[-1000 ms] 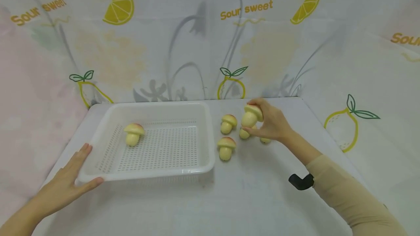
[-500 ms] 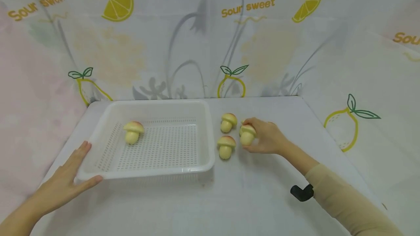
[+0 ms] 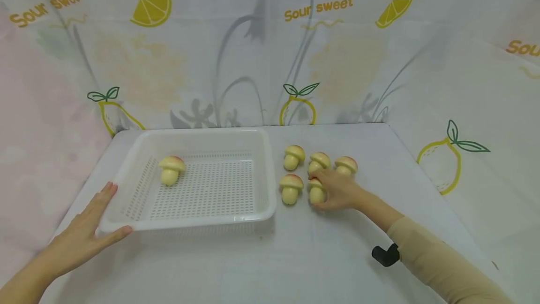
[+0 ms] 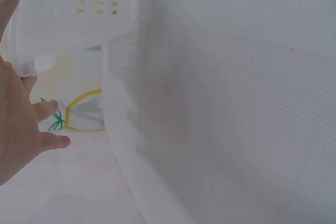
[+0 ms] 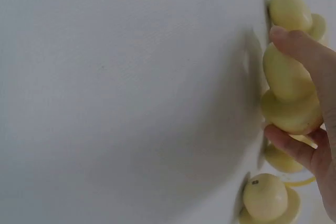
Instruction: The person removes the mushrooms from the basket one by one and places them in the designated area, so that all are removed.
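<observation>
My right hand (image 3: pixel 339 191) grips a toy mushroom (image 3: pixel 317 193), pale yellow with a reddish cap, low over the table. In the right wrist view that mushroom (image 5: pixel 289 80) sits between thumb and fingers. Around it stand more mushrooms of the same kind: one at the back left (image 3: pixel 294 157), one just to its left (image 3: pixel 290 189), one behind it (image 3: pixel 319 161) and one behind the hand (image 3: pixel 346 165). My left hand (image 3: pixel 82 236), fingers spread and straight, rests against the left front corner of a white plastic basket (image 3: pixel 270 177). Inside the basket lies one mushroom (image 3: pixel 171 171).
The white-covered table (image 3: pixel 253 271) ends at a patterned cloth backdrop (image 3: pixel 253 60) behind and at the sides. A black piece (image 3: pixel 386 255) sticks out from the right sleeve (image 3: pixel 438 257). The basket has slotted walls and a raised rim.
My right hand has carried the held mushroom down and toward me, from above the back mushrooms to the front of the group, uncovering two behind. The left hand stays at the basket.
</observation>
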Available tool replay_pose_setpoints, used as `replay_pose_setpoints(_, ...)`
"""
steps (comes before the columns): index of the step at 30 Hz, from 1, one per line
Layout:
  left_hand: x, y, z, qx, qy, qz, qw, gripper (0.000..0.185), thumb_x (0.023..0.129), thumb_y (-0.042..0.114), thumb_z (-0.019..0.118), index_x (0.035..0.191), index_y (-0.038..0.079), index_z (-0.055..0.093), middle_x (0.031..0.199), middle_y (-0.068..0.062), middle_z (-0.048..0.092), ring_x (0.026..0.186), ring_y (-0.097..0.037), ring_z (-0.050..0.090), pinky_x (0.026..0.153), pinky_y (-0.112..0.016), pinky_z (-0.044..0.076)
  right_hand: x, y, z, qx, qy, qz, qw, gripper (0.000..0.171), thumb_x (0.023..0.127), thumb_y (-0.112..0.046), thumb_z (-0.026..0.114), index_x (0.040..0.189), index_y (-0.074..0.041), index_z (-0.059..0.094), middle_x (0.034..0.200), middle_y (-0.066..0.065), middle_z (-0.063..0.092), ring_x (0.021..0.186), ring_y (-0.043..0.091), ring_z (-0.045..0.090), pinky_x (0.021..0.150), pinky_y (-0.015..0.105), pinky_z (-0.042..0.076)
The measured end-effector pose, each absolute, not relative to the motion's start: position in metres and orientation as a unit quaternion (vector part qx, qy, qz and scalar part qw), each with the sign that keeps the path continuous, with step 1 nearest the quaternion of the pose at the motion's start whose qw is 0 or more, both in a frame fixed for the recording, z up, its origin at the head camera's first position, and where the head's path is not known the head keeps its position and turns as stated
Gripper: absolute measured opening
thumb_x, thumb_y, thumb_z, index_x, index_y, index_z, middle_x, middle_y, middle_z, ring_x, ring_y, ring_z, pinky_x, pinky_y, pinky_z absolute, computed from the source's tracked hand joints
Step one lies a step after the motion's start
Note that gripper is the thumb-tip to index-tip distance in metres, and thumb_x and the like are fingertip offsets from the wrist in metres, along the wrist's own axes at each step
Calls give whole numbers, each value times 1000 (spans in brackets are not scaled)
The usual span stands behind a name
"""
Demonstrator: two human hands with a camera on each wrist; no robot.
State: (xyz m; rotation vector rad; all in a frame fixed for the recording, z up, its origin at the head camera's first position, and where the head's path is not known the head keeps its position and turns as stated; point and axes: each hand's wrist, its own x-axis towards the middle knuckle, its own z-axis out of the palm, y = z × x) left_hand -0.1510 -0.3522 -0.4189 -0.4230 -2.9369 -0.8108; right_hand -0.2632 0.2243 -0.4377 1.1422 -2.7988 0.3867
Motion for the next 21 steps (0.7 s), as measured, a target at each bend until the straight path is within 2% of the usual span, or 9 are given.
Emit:
replay_pose_setpoints(5,-151,-353,-419,-138,-954,-263,29,98,89,30,68,156,16,-2,161,-11,-5,144,-41,-1,103,-70,-8,-262,223,-442,375,-918,123,43,71,66,-47,84,119,-12,51,105,2,59,93,17,57,76,35,49)
replay_pose_setpoints(11,-150,-351,-417,-123,-957,-264,4,97,91,32,65,155,19,-6,160,-11,-9,141,-49,-2,98,-76,-4,-261,220,-439,379,-917,120,38,78,64,-52,85,122,-12,52,111,1,58,94,16,55,74,34,49)
replay_pose_setpoints(16,-150,-352,-417,-131,-955,-266,12,97,90,30,66,156,18,-4,161,-10,-8,142,-46,-3,100,-75,-5,-261,219,-438,357,-927,117,20,80,65,-56,83,124,-13,51,113,0,58,98,16,56,75,34,49)
replay_pose_setpoints(21,-151,-352,-417,-137,-954,-267,19,97,90,29,67,156,17,-3,161,-9,-7,144,-43,-3,102,-73,-6,-261,218,-439,357,-926,117,29,80,64,-57,83,123,-13,52,110,1,59,93,16,57,71,33,49)
